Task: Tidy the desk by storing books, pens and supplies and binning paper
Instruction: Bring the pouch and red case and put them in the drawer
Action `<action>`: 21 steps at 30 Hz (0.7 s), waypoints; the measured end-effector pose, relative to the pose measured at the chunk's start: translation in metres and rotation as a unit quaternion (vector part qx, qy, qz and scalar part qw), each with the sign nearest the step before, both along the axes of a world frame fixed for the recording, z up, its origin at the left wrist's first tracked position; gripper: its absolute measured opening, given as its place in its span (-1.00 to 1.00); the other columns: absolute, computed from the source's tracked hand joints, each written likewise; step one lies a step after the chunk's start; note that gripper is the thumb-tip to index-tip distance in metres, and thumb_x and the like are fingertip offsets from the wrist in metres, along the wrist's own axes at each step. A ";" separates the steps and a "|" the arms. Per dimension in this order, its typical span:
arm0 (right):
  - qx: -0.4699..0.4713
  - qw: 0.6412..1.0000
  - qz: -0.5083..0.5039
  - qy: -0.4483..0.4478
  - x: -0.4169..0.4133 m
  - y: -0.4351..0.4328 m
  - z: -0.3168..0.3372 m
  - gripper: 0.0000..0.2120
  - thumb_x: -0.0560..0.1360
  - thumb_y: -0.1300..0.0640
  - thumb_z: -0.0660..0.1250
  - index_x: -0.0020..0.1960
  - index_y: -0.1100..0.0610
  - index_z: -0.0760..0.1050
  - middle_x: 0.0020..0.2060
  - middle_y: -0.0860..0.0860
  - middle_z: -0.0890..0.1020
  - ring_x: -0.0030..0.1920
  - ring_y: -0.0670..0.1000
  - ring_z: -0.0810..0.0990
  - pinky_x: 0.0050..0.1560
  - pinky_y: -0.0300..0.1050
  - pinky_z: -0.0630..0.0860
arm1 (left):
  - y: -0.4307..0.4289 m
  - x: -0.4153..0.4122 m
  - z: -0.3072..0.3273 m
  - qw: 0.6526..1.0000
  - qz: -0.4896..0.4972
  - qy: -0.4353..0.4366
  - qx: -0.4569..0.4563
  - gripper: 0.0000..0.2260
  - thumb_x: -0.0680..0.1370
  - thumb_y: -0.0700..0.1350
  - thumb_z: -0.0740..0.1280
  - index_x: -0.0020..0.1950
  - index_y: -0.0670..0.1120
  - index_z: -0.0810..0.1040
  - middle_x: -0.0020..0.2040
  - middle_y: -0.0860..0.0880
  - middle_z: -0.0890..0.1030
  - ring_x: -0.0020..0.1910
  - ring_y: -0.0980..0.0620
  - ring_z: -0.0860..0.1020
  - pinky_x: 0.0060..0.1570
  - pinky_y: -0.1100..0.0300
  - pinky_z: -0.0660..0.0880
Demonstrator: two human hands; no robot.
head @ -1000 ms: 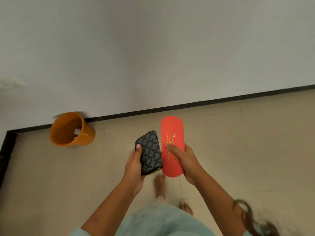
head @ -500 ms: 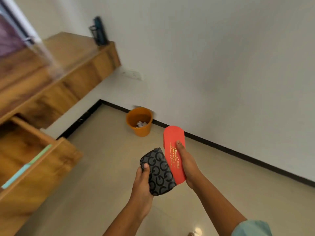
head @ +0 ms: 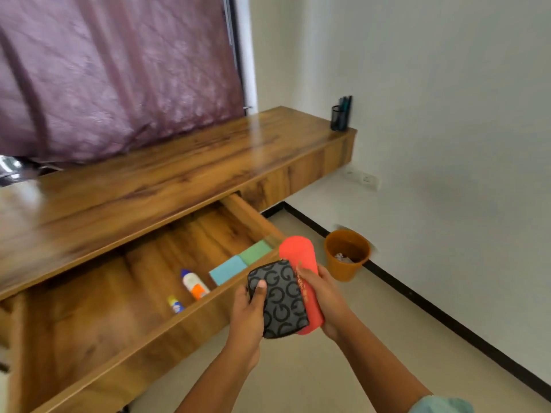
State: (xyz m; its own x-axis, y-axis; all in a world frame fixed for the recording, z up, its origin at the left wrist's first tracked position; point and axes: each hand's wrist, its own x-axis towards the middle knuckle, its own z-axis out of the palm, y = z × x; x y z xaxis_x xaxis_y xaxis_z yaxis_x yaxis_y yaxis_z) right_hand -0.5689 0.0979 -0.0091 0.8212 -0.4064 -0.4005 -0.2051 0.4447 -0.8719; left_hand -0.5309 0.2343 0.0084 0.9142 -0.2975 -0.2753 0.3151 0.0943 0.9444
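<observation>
While handheld, pouch (head: 280, 302) against red envelope (head: 297, 252)

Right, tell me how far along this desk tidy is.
Done: pens stand in the holder, glue and pads lie in the open drawer, paper sits in the bin. In hand: the left hand holds a pouch, the right hand a red envelope. Left: stow both, then shut the drawer.

Glue bottle (head: 195, 284) in drawer (head: 89, 311) under desk (head: 149, 180); bin (head: 343, 271) right.
</observation>
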 end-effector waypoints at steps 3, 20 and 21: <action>-0.043 0.999 0.013 0.022 0.023 0.025 0.007 -0.56 0.44 -0.17 0.38 0.21 0.05 0.46 -0.01 0.10 0.69 -0.04 0.10 0.69 -0.03 0.05 0.63 | 0.021 0.019 0.006 1.000 0.022 -0.004 0.008 -0.88 0.60 -0.01 0.22 0.12 0.04 0.42 0.10 0.03 0.55 0.03 0.08 0.55 -0.11 0.17 0.54; -0.014 0.995 0.096 0.017 0.090 -0.084 0.025 -0.56 0.45 0.07 0.41 0.29 0.16 0.45 -0.01 0.13 0.70 -0.02 0.15 0.68 -0.14 0.03 0.63 | -0.073 0.084 0.024 0.980 0.134 0.118 -0.082 -0.74 0.62 -0.07 0.19 0.28 -0.13 0.35 0.17 -0.15 0.52 0.01 -0.14 0.55 -0.16 0.01 0.54; -0.023 0.994 0.103 0.014 0.095 -0.096 0.026 -0.57 0.46 0.10 0.39 0.30 0.14 0.43 -0.01 0.13 0.69 -0.02 0.15 0.68 -0.16 0.03 0.62 | -0.084 0.088 0.026 0.979 0.135 0.125 -0.092 -0.72 0.63 -0.09 0.19 0.31 -0.14 0.34 0.17 -0.15 0.52 -0.01 -0.13 0.56 -0.20 0.02 0.53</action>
State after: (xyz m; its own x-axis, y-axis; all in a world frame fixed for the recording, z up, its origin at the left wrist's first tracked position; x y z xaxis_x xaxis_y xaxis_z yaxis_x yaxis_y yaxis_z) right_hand -0.4739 0.0023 0.0167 0.8779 -0.2498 -0.4085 -0.3113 0.3503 -0.8834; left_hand -0.4429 0.1505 0.0344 0.8776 -0.1198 -0.4643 0.4737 0.3667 0.8007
